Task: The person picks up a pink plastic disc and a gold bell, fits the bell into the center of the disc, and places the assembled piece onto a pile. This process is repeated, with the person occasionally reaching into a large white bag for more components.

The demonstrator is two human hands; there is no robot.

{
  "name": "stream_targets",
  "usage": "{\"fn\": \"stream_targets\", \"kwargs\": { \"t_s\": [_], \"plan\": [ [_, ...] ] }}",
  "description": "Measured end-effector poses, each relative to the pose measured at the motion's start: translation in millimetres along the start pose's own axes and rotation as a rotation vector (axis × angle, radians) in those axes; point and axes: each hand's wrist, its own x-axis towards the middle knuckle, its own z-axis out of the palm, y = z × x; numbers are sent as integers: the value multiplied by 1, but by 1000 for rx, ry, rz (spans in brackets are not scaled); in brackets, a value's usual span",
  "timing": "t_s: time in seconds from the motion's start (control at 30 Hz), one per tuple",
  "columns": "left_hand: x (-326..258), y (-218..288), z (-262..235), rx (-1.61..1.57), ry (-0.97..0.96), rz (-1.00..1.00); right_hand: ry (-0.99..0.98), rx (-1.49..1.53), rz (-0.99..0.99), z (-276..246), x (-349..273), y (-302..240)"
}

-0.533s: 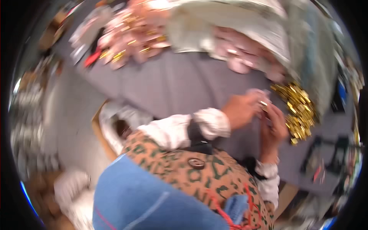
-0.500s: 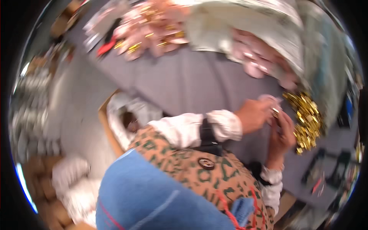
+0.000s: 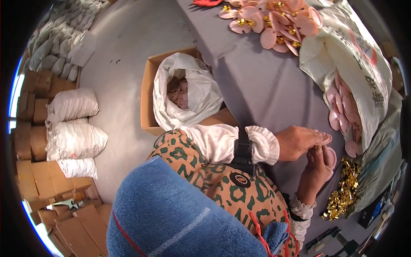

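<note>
My left hand [image 3: 297, 143] reaches across from the left, fingers closed on a pink round disc [image 3: 326, 138] that shows at its fingertips. Just below, my right hand [image 3: 314, 176] is curled with its fingertips raised against the left ones. Another pink disc [image 3: 331, 159] shows along the right hand's outer side, held in its fingers. A small gold metal clip [image 3: 317, 148] glints between the two hands; which fingers grip it is partly hidden. A heap of gold clips [image 3: 343, 188] lies on the table right of my right hand.
Pink discs with gold clips [image 3: 280, 25] are piled at the table's far end. A white woven sack [image 3: 368, 81] spills plain pink discs [image 3: 343, 107]. Left of the table [image 3: 252, 94] stands a cardboard box [image 3: 150, 85], its white bag liner [image 3: 201, 83] holding pieces. Stuffed sacks [image 3: 75, 139] sit farther left.
The view has swung, bringing more of the box and left floor into sight. Both hands stay together beside the gold heap; pink discs now show more plainly at them.
</note>
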Motion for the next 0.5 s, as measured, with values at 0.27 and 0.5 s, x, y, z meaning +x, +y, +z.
{"fn": "stream_targets", "kwargs": {
  "t_s": [0.27,0.5],
  "plan": [
    [-4,-74,-113,-299,650,-657,-205,-274,-2,95,13,15],
    [155,-157,-225,148,988,-441,-652,-893,-527,180,28,46]
  ]
}}
